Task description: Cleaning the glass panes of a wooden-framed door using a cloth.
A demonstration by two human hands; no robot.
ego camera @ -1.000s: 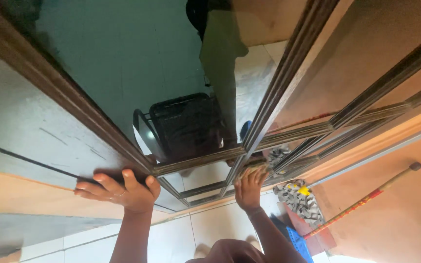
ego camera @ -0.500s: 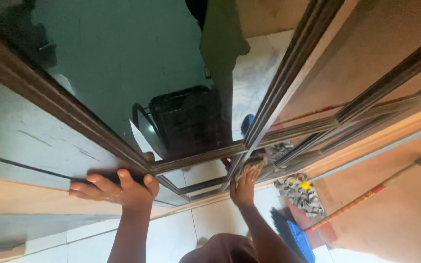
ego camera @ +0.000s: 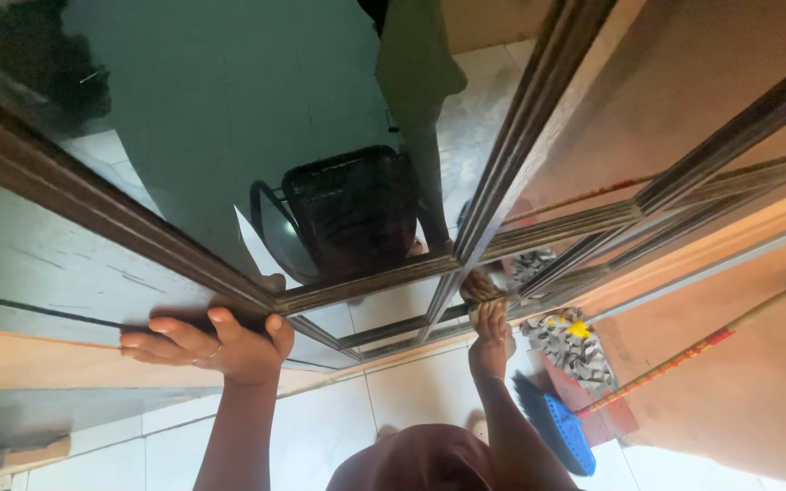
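A glass door with a dark brown metal frame [ego camera: 493, 182] fills the head view. My left hand [ego camera: 206, 345] lies flat against the lower left glass beside a frame bar, fingers spread, holding nothing. My right hand [ego camera: 490, 332] reaches up to the bottom rail where a vertical bar meets it. Its fingertips press on the glass, and their reflection shows just above. Whether it holds a small cloth is unclear. My forearms and my brown-clad knee [ego camera: 420, 468] are at the bottom.
A black woven chair [ego camera: 352, 214] shows in the glass. On the white tiled floor [ego camera: 320, 427] at right lie a grey and yellow patterned cloth [ego camera: 575, 350], a blue brush [ego camera: 557, 435] and a long stick with a red band [ego camera: 711, 341].
My right hand has slid right along the bottom rail and its fingers have drawn together. My left hand stays flat on the glass, and the view has shifted slightly.
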